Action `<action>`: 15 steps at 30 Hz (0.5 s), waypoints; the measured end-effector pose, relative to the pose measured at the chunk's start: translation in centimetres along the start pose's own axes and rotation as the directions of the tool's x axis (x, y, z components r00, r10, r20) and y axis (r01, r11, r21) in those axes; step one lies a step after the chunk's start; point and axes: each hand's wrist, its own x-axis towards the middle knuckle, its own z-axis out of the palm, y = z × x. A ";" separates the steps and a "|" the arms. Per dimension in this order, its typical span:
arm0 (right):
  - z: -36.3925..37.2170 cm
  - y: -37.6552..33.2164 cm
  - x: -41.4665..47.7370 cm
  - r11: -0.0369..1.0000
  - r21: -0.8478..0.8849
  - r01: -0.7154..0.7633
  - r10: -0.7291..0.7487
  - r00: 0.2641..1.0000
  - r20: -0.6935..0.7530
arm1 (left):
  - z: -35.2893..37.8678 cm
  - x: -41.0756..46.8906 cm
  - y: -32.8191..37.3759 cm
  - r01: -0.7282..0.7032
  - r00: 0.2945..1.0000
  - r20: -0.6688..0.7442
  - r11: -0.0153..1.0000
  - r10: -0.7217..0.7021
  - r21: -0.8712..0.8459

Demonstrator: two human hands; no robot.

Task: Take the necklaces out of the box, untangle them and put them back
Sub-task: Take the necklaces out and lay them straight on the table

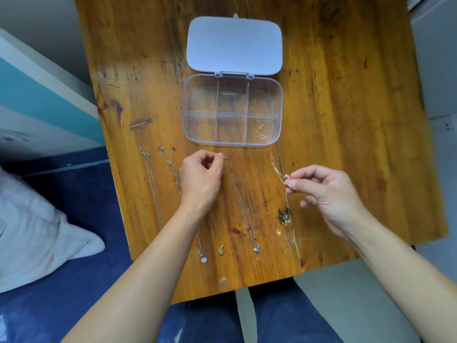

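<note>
Necklaces lie in near-parallel lines across the lower middle of a wooden table (346,120), already out of their box and mostly straightened. At centre frame the left hand (200,178) is curled, fingertips pinched on the top end of a silver chain (241,201) that runs down to a small pendant near the table's lower edge. To the right, the right hand (326,191) pinches the pendant of a rose-gold chain (274,164), whose thin line climbs up into the lower right compartment of the clear box (184,115), where its far end is coiled. The step looks like the return: this chain seems to be going back in, though it could be coming out. Next, it needs feeding loosely into that one compartment without crossing the silver chain. Counted: two more silver chains at left (150,184) (170,169), a loose gold pendant (220,250) whose chain cannot be made out, so four clear necklaces, perhaps five; one box with six compartments, its white lid (233,45) open flat at top centre.
</note>
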 end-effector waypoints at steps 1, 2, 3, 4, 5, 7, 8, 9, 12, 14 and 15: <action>0.1 1.5 0.1 0.998 -0.048 -0.027 0.025 0.999 -0.037 | 0.2 0.1 0.1 -0.001 1.000 0.004 1.000 0.001 0.009; 0.2 2.7 0.2 0.994 -0.100 -0.047 0.040 0.997 -0.067 | 0.4 0.2 0.2 -0.004 1.000 0.009 1.000 0.004 0.016; 0.4 3.8 0.2 0.987 -0.151 -0.058 0.044 0.995 -0.092 | 0.7 0.3 0.3 -0.008 1.000 0.021 1.000 0.007 0.026; 0.5 4.6 0.2 0.978 -0.200 -0.065 0.045 0.993 -0.108 | 1.0 0.4 0.4 -0.012 0.999 0.038 0.999 0.010 0.042; 0.6 5.2 0.2 0.965 -0.254 -0.066 0.038 0.993 -0.116 | 1.4 0.5 0.6 -0.016 0.998 0.057 0.998 0.012 0.063; 0.4 5.7 -0.1 0.907 -0.418 -0.045 -0.007 0.993 -0.121 | 2.1 0.7 0.8 -0.023 0.996 0.092 0.994 0.013 0.108; 0.2 5.6 -0.3 0.842 -0.539 -0.031 -0.040 0.992 -0.118 | 2.4 0.8 1.0 -0.028 0.994 0.108 0.991 0.013 0.132; 0.0 5.5 -0.5 0.747 -0.665 -0.019 -0.071 0.992 -0.108 | 2.8 0.8 1.1 -0.035 0.992 0.124 0.987 0.016 0.156; -0.5 4.6 -0.9 0.497 -0.868 0.006 -0.196 0.975 -0.106 | 3.8 0.8 1.5 -0.082 0.989 0.143 0.970 0.050 0.227; -0.5 4.2 -0.6 0.493 -0.868 0.053 -0.281 0.954 -0.101 | 4.4 0.7 1.8 -0.092 0.990 0.129 0.963 0.061 0.253; -0.4 4.1 -0.4 0.511 -0.855 0.082 -0.306 0.948 -0.092 | 4.8 0.6 2.0 -0.085 0.991 0.121 0.964 0.056 0.251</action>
